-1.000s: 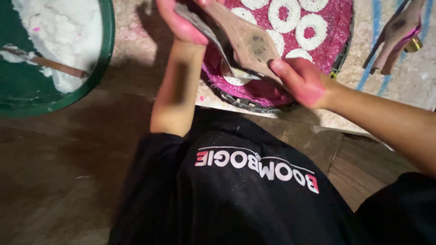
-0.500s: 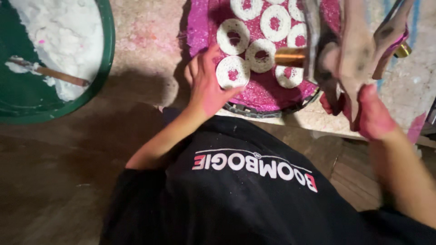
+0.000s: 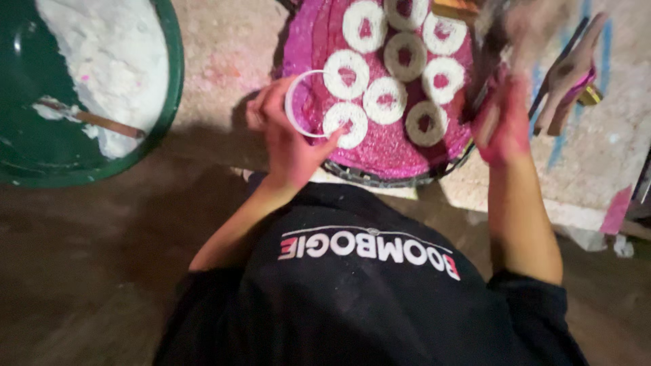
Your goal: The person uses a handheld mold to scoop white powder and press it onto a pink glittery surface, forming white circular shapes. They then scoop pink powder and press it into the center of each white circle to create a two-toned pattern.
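Left hand (image 3: 288, 139) curled around a thin white ring (image 3: 302, 105), thumb and fingers pinching its lower rim, ring held upright-tilted at the left edge of the pink round tray (image 3: 312, 41). Ring touching the pink powder surface just beside the nearest white powder circle (image 3: 345, 124), overlapping the tray's left border.

Right hand (image 3: 502, 122) stained pink, raised at the tray's right edge, closed on a blurred tan tool (image 3: 522, 27) reaching upward past the top of the view; exact grip unclear through the blur.

Between both hands, seven white powder circles with pink centres, set as a flower: one in the middle (image 3: 384, 100), the rest around it. Tray rim dark at the near side (image 3: 380, 177), resting on a pale speckled slab (image 3: 224, 54).

Further left, well apart from the ring, a green basin (image 3: 166, 102) holding white powder (image 3: 108, 61) and a brown stick (image 3: 102, 122) lying in it.

Further right, beyond the right hand, a brown-and-pink tool (image 3: 569, 74) lying on the slab beside blue streaks.

Nearest the camera, a black shirt (image 3: 366, 305) with pale lettering.
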